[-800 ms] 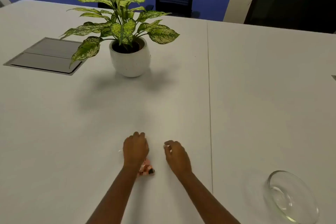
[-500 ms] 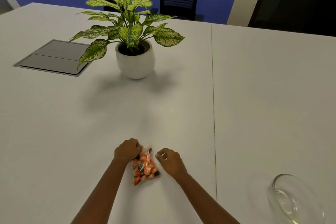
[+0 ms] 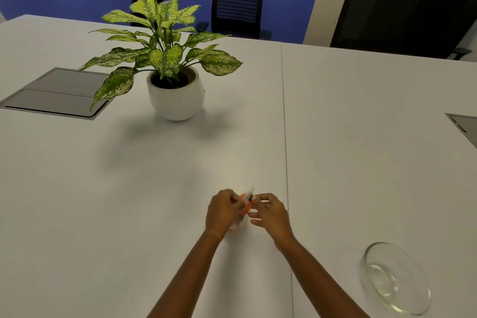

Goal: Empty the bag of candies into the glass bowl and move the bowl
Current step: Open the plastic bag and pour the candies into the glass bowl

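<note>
both hands, left hand and right hand, pinch the bag of candies; glass bowl sits well apart.

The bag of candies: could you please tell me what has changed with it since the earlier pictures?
The bag of candies lay flat on the table; now the left hand and right hand have raised it between them, pinching its top. The glass bowl remains empty, and the potted plant is unmoved.

Head view, forward-down, table seemingly close
</note>
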`<act>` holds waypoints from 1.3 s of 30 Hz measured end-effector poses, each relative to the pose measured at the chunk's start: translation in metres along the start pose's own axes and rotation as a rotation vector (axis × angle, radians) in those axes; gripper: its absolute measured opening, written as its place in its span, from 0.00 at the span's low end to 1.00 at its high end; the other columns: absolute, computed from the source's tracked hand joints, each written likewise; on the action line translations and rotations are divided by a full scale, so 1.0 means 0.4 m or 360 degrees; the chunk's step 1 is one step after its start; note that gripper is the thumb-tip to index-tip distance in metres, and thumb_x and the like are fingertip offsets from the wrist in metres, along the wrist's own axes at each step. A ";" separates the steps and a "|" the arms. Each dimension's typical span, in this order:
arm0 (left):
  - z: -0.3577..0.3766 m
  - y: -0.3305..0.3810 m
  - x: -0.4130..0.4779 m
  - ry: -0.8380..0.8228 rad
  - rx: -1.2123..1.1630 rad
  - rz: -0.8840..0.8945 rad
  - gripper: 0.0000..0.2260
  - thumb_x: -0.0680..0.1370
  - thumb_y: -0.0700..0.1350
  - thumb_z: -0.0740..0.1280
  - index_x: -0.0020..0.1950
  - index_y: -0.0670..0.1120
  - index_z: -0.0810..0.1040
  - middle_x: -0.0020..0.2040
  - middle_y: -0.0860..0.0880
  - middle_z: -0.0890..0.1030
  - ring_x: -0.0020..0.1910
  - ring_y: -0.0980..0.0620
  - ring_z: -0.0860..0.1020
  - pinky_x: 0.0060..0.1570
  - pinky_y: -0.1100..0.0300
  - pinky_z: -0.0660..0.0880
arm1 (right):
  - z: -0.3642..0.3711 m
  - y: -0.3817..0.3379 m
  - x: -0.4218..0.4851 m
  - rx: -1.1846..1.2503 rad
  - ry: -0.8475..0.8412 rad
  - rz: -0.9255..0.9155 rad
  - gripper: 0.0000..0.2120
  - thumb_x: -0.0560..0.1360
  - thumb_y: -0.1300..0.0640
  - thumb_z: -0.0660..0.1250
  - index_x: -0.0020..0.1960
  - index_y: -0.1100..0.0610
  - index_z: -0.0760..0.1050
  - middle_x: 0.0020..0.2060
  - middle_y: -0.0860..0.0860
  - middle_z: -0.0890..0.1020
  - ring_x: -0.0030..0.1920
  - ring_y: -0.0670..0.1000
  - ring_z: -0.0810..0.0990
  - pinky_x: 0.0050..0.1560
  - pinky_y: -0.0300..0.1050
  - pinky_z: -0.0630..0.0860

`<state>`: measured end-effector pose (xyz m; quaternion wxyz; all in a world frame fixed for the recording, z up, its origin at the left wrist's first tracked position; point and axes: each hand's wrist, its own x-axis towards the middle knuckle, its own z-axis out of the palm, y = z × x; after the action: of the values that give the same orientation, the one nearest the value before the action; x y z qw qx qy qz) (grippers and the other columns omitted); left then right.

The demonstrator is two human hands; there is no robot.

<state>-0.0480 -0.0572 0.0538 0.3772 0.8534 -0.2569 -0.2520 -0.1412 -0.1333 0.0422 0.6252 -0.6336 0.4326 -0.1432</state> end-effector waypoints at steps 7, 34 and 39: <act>0.127 0.060 -0.047 -0.0012 -0.0358 -0.0029 0.12 0.74 0.44 0.68 0.32 0.44 0.71 0.30 0.52 0.74 0.31 0.53 0.74 0.26 0.74 0.67 | -0.103 0.005 -0.024 0.0065 0.0086 0.0102 0.07 0.74 0.57 0.66 0.44 0.61 0.77 0.42 0.56 0.82 0.41 0.50 0.82 0.33 0.35 0.80; 0.171 0.108 -0.087 0.0034 -0.0517 0.0092 0.09 0.77 0.39 0.64 0.37 0.44 0.71 0.31 0.51 0.75 0.29 0.57 0.75 0.27 0.76 0.73 | -0.179 -0.020 -0.041 -0.0717 0.0216 -0.0322 0.07 0.72 0.59 0.68 0.44 0.64 0.80 0.39 0.59 0.85 0.35 0.50 0.80 0.39 0.40 0.76; 0.170 0.120 -0.095 0.0159 -0.0488 0.0097 0.10 0.76 0.39 0.65 0.36 0.44 0.69 0.36 0.42 0.78 0.35 0.46 0.78 0.35 0.62 0.77 | -0.188 -0.027 -0.045 -0.0899 0.0401 -0.0414 0.07 0.73 0.59 0.66 0.44 0.63 0.78 0.40 0.58 0.84 0.34 0.48 0.76 0.30 0.31 0.68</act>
<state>-0.1306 -0.0964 0.0599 0.5229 0.7890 -0.2220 -0.2340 -0.2020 -0.1721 0.0717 0.3431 -0.8091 0.4445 -0.1735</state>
